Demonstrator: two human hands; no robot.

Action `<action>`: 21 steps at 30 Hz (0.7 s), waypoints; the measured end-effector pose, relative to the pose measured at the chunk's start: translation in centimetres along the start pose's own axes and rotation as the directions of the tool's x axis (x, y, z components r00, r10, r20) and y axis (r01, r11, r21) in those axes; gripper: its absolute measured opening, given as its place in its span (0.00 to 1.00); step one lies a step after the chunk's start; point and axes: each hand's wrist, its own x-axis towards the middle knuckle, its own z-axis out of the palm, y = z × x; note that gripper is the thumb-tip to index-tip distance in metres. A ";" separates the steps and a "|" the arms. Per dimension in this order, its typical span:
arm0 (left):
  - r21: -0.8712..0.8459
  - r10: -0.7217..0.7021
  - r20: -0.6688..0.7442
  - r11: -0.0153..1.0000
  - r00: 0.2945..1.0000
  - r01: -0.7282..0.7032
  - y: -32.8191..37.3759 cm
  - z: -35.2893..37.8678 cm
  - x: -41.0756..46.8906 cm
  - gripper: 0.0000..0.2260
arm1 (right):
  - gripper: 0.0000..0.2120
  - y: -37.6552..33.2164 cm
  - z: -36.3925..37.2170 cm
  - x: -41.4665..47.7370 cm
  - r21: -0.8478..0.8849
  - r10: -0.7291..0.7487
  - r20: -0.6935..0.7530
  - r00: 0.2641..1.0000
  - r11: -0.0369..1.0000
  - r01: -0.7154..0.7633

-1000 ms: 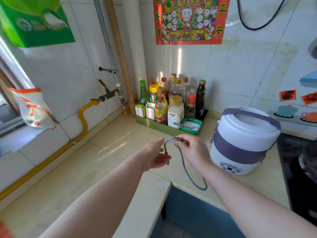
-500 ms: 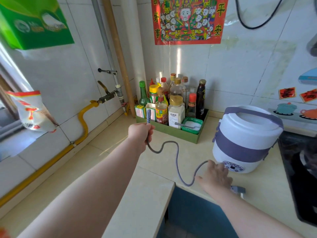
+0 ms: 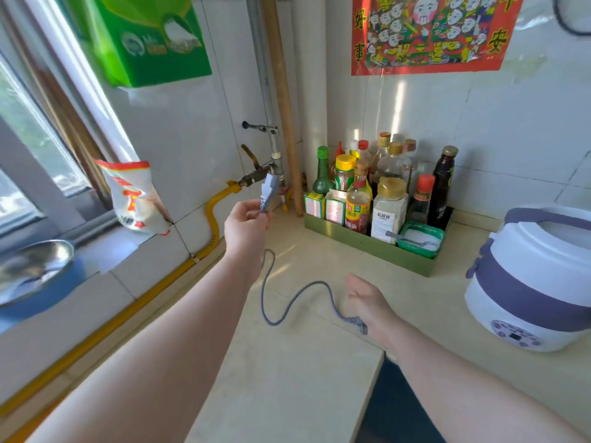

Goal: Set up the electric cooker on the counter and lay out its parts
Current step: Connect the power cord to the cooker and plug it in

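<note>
Two bare hands over the pale stone counter (image 3: 287, 378). Left hand (image 3: 246, 223) raised, fingers pinched on the grey plug (image 3: 267, 191) of the grey power cord (image 3: 287, 305), prongs up. Cord droops, loops along the counter to its connector end (image 3: 358, 324) — touching the right hand (image 3: 367, 302), grip there not discernible. White-and-purple electric cooker (image 3: 531, 279) sits lid shut at right, near the green condiment tray (image 3: 367, 247).
</note>
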 end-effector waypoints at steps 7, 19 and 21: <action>0.349 -0.123 0.401 0.937 0.908 -0.028 -4.2 1.7 -0.8 0.16 | 0.18 -4.7 -0.3 -1.9 0.183 -0.188 0.001 0.982 0.966 0.184; 0.472 -0.199 0.661 0.860 0.723 -0.195 -6.5 9.9 -6.8 0.05 | 0.15 -1.2 -8.9 -4.2 0.167 -0.192 -0.174 0.966 0.961 0.221; 0.458 -0.176 0.643 0.869 0.745 -0.189 -6.7 12.1 -7.8 0.05 | 0.17 0.1 -11.6 -4.7 0.161 -0.153 -0.172 0.973 0.970 0.181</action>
